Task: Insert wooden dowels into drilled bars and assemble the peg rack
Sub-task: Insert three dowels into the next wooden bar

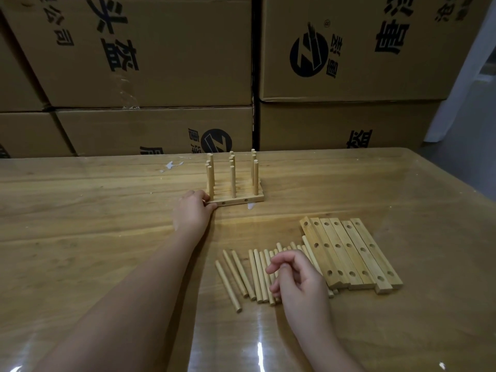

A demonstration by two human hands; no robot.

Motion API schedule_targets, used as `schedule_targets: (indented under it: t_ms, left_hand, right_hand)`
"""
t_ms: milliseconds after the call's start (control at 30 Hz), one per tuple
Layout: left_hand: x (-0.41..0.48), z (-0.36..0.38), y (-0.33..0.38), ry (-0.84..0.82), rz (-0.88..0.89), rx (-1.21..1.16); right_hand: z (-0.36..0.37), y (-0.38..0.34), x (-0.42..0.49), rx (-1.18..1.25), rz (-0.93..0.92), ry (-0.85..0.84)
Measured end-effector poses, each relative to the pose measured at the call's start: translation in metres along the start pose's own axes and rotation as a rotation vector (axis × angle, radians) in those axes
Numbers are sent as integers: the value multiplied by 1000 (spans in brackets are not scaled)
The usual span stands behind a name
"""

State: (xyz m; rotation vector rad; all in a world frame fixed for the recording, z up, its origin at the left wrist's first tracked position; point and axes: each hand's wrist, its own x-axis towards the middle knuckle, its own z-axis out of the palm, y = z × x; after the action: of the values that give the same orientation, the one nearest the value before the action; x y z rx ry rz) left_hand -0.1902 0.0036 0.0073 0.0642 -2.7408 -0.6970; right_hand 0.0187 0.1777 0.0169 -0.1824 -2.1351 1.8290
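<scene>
An assembled peg rack (236, 194) stands at the far middle of the table, several upright dowels set in flat bars laid side by side. My left hand (192, 210) grips the rack's near left corner. Loose wooden dowels (241, 277) lie side by side in the near middle. My right hand (298, 280) hovers over their right end with fingers loosely curled and nothing in them. Several drilled bars (349, 251), each with three holes, lie in a row to the right of the dowels.
The wooden table (107, 237) has a glossy clear cover. Stacked cardboard boxes (150, 63) form a wall right behind its far edge. A white scrap (171, 165) lies near the back. The table's right edge runs diagonally at the far right.
</scene>
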Motion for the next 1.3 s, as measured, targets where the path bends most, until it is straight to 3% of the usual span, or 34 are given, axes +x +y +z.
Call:
schedule_targets:
  t_ms: [800,1000,1133,1300]
  left_hand:
    - [13,10,2,36,-3,28]
    - [11,4,6,-40,-14,28]
    - [-3,-7,7,-134,-87,-204]
    - [-44,-27,8,-60,-163,-498]
  right_hand:
    - [-1,6,2,-3,-23,-11]
    - [-1,6,2,-4,-29,-12]
    - [0,5,1,1,-45,0]
    - [1,4,-1,-84,-116,60]
